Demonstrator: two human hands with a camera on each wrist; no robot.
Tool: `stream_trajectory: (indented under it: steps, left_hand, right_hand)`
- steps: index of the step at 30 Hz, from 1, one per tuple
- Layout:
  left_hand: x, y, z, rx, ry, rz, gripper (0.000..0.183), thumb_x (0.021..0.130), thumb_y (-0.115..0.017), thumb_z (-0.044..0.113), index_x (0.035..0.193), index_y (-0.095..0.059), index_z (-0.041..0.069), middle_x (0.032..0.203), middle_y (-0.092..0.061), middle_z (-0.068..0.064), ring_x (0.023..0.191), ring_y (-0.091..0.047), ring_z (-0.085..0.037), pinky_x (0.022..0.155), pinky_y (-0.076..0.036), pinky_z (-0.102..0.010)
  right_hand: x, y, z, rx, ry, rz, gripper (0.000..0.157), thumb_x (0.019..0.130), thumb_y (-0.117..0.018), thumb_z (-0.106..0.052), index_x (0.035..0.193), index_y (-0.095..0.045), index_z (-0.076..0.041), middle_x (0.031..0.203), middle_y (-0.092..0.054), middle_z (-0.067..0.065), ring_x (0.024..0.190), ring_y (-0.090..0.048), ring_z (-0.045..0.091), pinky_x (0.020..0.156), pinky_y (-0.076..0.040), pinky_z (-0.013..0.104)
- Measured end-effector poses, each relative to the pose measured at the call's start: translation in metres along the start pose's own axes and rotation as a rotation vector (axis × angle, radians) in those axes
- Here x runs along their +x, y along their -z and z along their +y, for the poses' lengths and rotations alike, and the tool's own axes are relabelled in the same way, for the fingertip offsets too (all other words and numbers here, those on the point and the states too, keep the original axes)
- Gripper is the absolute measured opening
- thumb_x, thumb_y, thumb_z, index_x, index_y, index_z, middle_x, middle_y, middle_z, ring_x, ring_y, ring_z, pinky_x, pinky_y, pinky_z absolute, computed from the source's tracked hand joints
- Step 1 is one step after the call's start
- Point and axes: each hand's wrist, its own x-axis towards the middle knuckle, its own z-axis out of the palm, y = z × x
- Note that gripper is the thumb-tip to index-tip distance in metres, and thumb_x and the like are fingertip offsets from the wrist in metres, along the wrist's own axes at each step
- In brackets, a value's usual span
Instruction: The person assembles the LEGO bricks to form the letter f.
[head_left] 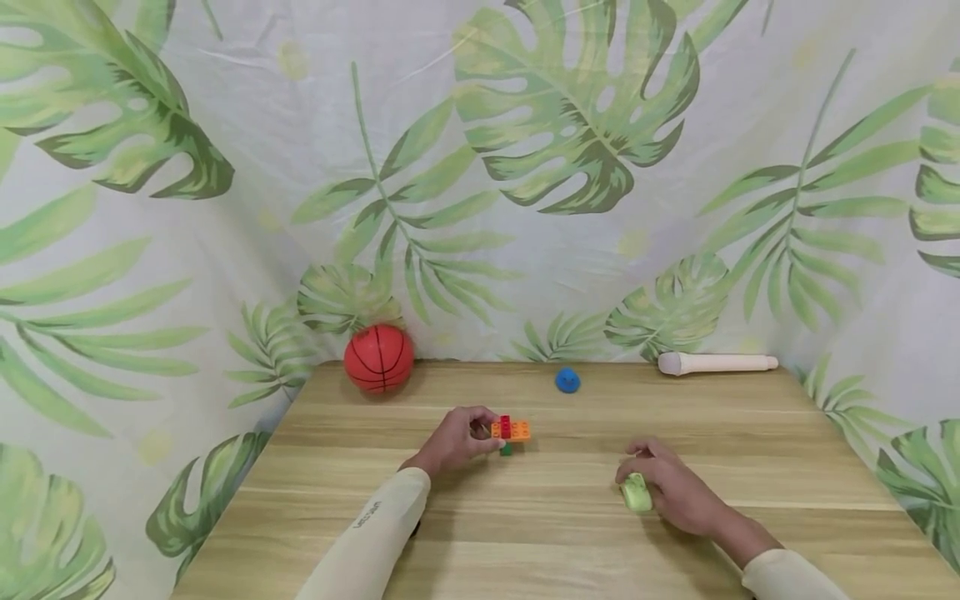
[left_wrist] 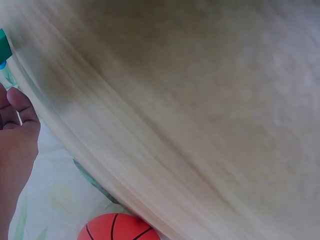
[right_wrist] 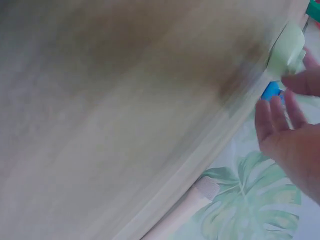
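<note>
On the near left of the table, my left hand [head_left: 461, 437] pinches a cluster of toy building bricks [head_left: 517, 430] between thumb and fingers. The cluster is orange with a red brick across it and a green brick [head_left: 506, 449] beneath. In the left wrist view only that green brick [left_wrist: 4, 46] shows, above my left hand [left_wrist: 17, 150]. To the right, my right hand [head_left: 675, 487] holds a small pale green toy [head_left: 637, 493] between thumb and index finger. The right wrist view shows the pale green toy [right_wrist: 287, 50] by the thumb, with the other fingers of my right hand [right_wrist: 295, 140] apart from it.
A red ball with black lines [head_left: 378, 358] sits at the table's back left corner. A small blue toy [head_left: 567, 381] is at the back middle. Along the back right edge lies a white toy microphone [head_left: 720, 363]. A leaf-print cloth [head_left: 540, 275] hangs behind the wooden table [head_left: 540, 533].
</note>
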Motion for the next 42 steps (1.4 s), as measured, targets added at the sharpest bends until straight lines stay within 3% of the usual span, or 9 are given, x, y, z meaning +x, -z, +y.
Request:
stream_trajectory:
  steps: [2, 5, 8, 11, 15, 20, 26, 34, 42]
  left_hand:
    - [0.0, -0.001, 0.001, -0.006, -0.003, -0.003, 0.031, 0.093, -0.085, 0.015, 0.119, -0.076, 0.002, 0.098, -0.074, -0.007, 0.084, -0.059, -0.012, 0.07, -0.05, -0.019]
    - [0.0, -0.001, 0.001, -0.009, -0.003, -0.008, 0.031, 0.093, -0.085, 0.015, 0.119, -0.075, 0.002, 0.099, -0.074, -0.006, 0.085, -0.059, -0.013, 0.071, -0.05, -0.019]
    - [0.0, 0.0, 0.001, -0.005, 0.001, -0.007, 0.03, 0.093, -0.085, 0.015, 0.119, -0.075, 0.003, 0.099, -0.074, -0.006, 0.085, -0.059, -0.013, 0.07, -0.05, -0.019]
    - [0.0, 0.0, 0.0, -0.002, 0.0, -0.003, 0.03, 0.093, -0.086, 0.015, 0.119, -0.076, 0.004, 0.099, -0.074, -0.007, 0.085, -0.06, -0.013, 0.07, -0.05, -0.019]
    - [0.0, 0.0, 0.0, -0.013, -0.008, -0.007, 0.03, 0.093, -0.085, 0.015, 0.119, -0.076, 0.003, 0.1, -0.075, -0.007, 0.086, -0.06, -0.013, 0.071, -0.05, -0.019]
    - [0.001, -0.001, -0.001, -0.021, -0.018, -0.016, 0.03, 0.093, -0.085, 0.016, 0.119, -0.076, 0.003, 0.098, -0.075, -0.006, 0.085, -0.061, -0.013, 0.071, -0.051, -0.019]
    - [-0.001, 0.001, -0.002, -0.007, -0.008, -0.022, 0.03, 0.094, -0.085, 0.017, 0.12, -0.076, 0.004, 0.101, -0.075, -0.005, 0.086, -0.062, -0.01, 0.072, -0.052, -0.019]
    - [-0.003, 0.003, -0.002, -0.016, 0.004, -0.018, 0.03, 0.093, -0.086, 0.016, 0.119, -0.076, 0.004, 0.1, -0.075, -0.006, 0.087, -0.063, -0.012, 0.072, -0.052, -0.019]
    - [-0.002, 0.003, 0.001, -0.021, 0.0, -0.026, 0.029, 0.093, -0.086, 0.016, 0.118, -0.077, 0.005, 0.099, -0.075, -0.004, 0.086, -0.062, -0.011, 0.071, -0.052, -0.019]
  right_hand:
    - [-0.001, 0.0, -0.002, -0.011, -0.006, 0.049, 0.069, 0.078, -0.051, 0.034, 0.114, -0.077, -0.019, 0.133, -0.061, 0.013, 0.121, -0.061, 0.028, 0.097, -0.056, 0.045]
    - [-0.003, 0.002, -0.008, -0.012, -0.086, 0.094, 0.055, 0.087, -0.055, 0.027, 0.123, -0.073, -0.01, 0.123, -0.065, 0.01, 0.112, -0.064, 0.025, 0.09, -0.058, 0.041]
    - [-0.006, 0.003, -0.015, -0.005, -0.187, 0.045, 0.03, 0.097, -0.073, 0.0, 0.127, -0.068, -0.005, 0.116, -0.065, 0.009, 0.104, -0.065, 0.02, 0.083, -0.058, 0.036]
    - [-0.009, 0.003, -0.019, 0.009, -0.255, -0.054, 0.041, 0.092, -0.086, -0.018, 0.126, -0.066, -0.005, 0.113, -0.064, 0.006, 0.101, -0.062, 0.015, 0.082, -0.056, 0.033]
    - [-0.008, 0.001, -0.019, -0.021, -0.276, -0.114, 0.041, 0.087, -0.09, -0.017, 0.121, -0.067, -0.01, 0.11, -0.066, -0.003, 0.097, -0.061, 0.009, 0.082, -0.054, 0.029]
    - [-0.001, -0.002, -0.019, -0.012, -0.288, -0.103, 0.036, 0.088, -0.088, -0.012, 0.119, -0.068, -0.012, 0.11, -0.068, -0.002, 0.094, -0.059, 0.01, 0.08, -0.052, 0.029]
    - [0.027, -0.001, -0.026, -0.015, -0.219, -0.02, 0.032, 0.094, -0.082, -0.011, 0.124, -0.07, -0.009, 0.117, -0.074, 0.003, 0.106, -0.07, 0.02, 0.09, -0.059, 0.043]
    - [0.088, -0.016, -0.049, 0.058, -0.046, 0.08, 0.035, 0.096, -0.079, -0.009, 0.13, -0.071, -0.003, 0.123, -0.076, 0.011, 0.108, -0.072, 0.028, 0.094, -0.059, 0.046]
    - [0.133, -0.036, -0.074, 0.136, 0.012, 0.039, 0.037, 0.099, -0.077, -0.01, 0.135, -0.071, -0.003, 0.13, -0.075, 0.013, 0.116, -0.071, 0.032, 0.095, -0.061, 0.052]
